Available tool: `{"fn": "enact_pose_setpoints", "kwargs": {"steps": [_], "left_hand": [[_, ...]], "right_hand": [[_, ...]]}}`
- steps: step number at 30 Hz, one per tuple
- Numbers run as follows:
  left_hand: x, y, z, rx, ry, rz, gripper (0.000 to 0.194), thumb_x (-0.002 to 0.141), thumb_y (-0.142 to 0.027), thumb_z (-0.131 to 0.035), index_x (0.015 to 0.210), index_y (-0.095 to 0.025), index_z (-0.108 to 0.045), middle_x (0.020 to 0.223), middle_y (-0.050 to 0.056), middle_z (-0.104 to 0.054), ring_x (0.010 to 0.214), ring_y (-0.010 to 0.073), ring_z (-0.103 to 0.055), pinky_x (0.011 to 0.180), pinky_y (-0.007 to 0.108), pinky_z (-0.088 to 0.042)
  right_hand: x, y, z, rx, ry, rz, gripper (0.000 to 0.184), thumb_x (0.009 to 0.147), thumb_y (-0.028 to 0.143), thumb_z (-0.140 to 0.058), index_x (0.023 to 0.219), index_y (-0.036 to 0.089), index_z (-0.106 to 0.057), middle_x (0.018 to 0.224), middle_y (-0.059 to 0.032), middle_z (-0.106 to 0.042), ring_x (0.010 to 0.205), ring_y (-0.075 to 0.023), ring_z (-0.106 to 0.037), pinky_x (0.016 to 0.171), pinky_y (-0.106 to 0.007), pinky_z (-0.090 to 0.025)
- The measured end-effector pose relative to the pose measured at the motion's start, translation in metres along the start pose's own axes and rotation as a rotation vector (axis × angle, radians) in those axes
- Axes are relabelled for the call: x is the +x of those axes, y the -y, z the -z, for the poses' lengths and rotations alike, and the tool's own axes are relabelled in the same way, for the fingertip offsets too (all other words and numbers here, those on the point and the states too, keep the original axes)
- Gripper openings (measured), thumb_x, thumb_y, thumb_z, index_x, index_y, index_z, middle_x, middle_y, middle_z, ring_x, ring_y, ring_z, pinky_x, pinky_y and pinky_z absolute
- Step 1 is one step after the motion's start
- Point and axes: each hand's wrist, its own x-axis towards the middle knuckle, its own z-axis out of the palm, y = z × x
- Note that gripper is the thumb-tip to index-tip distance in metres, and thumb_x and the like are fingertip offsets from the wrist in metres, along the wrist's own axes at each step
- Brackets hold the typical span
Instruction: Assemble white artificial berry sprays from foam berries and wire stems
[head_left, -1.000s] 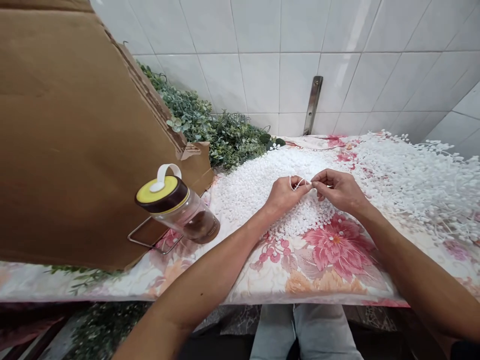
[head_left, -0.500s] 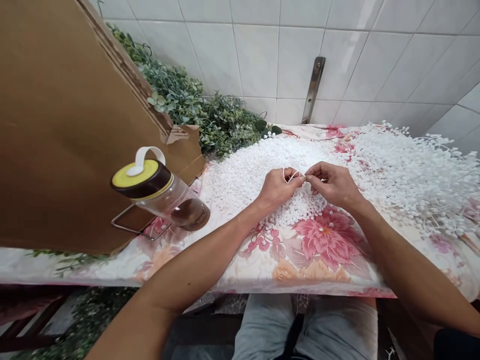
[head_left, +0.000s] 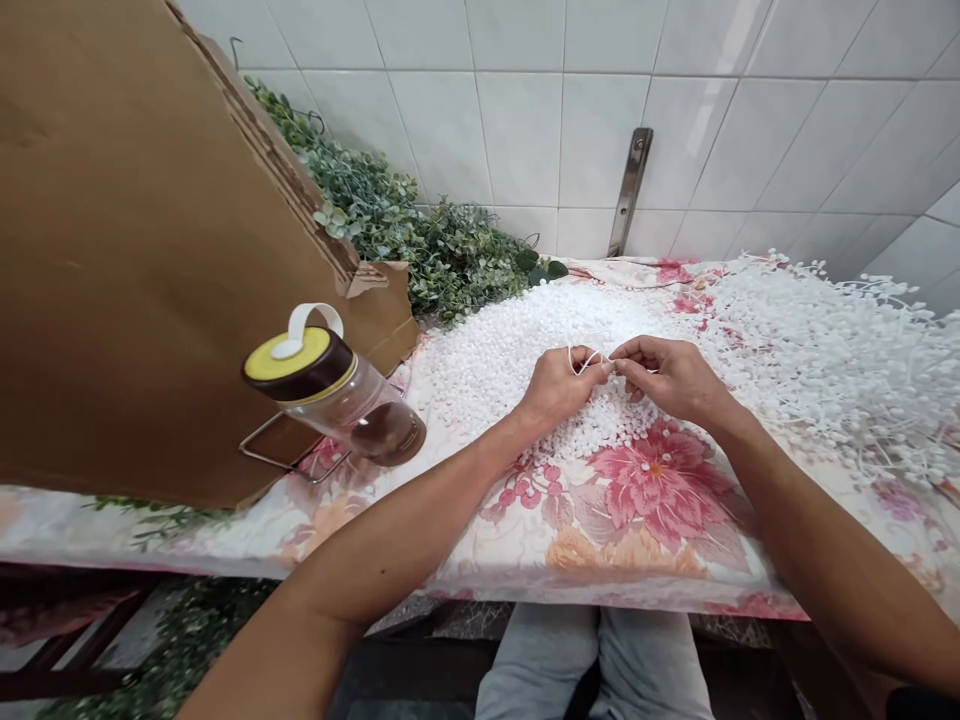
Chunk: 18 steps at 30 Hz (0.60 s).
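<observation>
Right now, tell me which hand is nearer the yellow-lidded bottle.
Left. The left hand is to the right of the yellow-lidded bottle, not touching it; the right hand is farther away, on the far side of the left hand.

Matt white plastic beaded sprays (head_left: pixel 840 370) are heaped on a smooth printed floral cloth (head_left: pixel 660 540), and a thin smooth white plastic strand (head_left: pixel 587 360) is looped above them. Rough-edged brown cardboard (head_left: pixel 150 250) is seen beside a clear glossy plastic jar (head_left: pixel 352 415). Glossy white ceramic tiles (head_left: pixel 525 130) are fitted behind, with a dull metal bracket (head_left: pixel 630 190) fixed on them.
</observation>
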Motion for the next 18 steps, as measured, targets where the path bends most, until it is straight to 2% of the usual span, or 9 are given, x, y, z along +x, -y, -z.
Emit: {"fn": "enact_pose_setpoints", "kwargs": {"steps": [3, 8, 11, 15, 18], "left_hand": [[-0.001, -0.001, -0.001, -0.048, -0.012, 0.028, 0.024, 0.083, -0.038, -0.069, 0.074, -0.016, -0.067, 0.060, -0.002, -0.060, 0.053, 0.0090, -0.048, 0.053, 0.023, -0.036], [-0.003, -0.006, -0.003, -0.176, -0.052, 0.064, 0.025, 0.084, -0.040, -0.070, 0.085, -0.015, -0.068, 0.077, 0.002, -0.071, 0.048, 0.0068, -0.050, 0.048, 0.022, -0.038], [-0.004, -0.008, -0.002, -0.194, -0.073, 0.068, 0.027, 0.083, -0.042, -0.071, 0.084, -0.015, -0.068, 0.076, 0.002, -0.070, 0.047, 0.0066, -0.049, 0.044, 0.021, -0.036], [-0.003, -0.007, -0.003, -0.203, -0.097, 0.076, 0.028, 0.083, -0.043, -0.070, 0.082, -0.015, -0.068, 0.067, 0.000, -0.066, 0.045, 0.0067, -0.046, 0.041, 0.021, -0.033], [-0.003, -0.006, -0.005, -0.209, -0.117, 0.079, 0.027, 0.083, -0.043, -0.070, 0.081, -0.015, -0.068, 0.063, -0.001, -0.063, 0.043, 0.0065, -0.045, 0.041, 0.021, -0.033]], "right_hand": [[0.000, 0.004, 0.002, 0.111, 0.044, -0.058, 0.037, 0.086, 0.054, -0.074, 0.095, 0.018, -0.075, 0.072, -0.0054, -0.072, 0.056, -0.0166, -0.064, 0.052, -0.030, -0.056], [0.003, 0.005, 0.002, 0.369, -0.043, -0.154, 0.043, 0.078, 0.057, -0.083, 0.095, 0.019, -0.072, 0.084, -0.0073, -0.074, 0.064, -0.0164, -0.066, 0.058, -0.032, -0.061], [0.004, 0.002, 0.000, 0.441, -0.047, -0.199, 0.043, 0.080, 0.058, -0.082, 0.095, 0.018, -0.071, 0.091, -0.0078, -0.075, 0.065, -0.0147, -0.066, 0.057, -0.030, -0.061], [0.004, -0.001, -0.005, 0.414, 0.029, -0.200, 0.045, 0.074, 0.055, -0.087, 0.093, 0.017, -0.071, 0.074, -0.0030, -0.070, 0.062, -0.0150, -0.065, 0.056, -0.029, -0.060], [0.004, -0.001, -0.008, 0.405, -0.007, -0.208, 0.045, 0.071, 0.055, -0.089, 0.088, 0.017, -0.070, 0.069, -0.0014, -0.068, 0.059, -0.0147, -0.064, 0.055, -0.029, -0.059]]}}
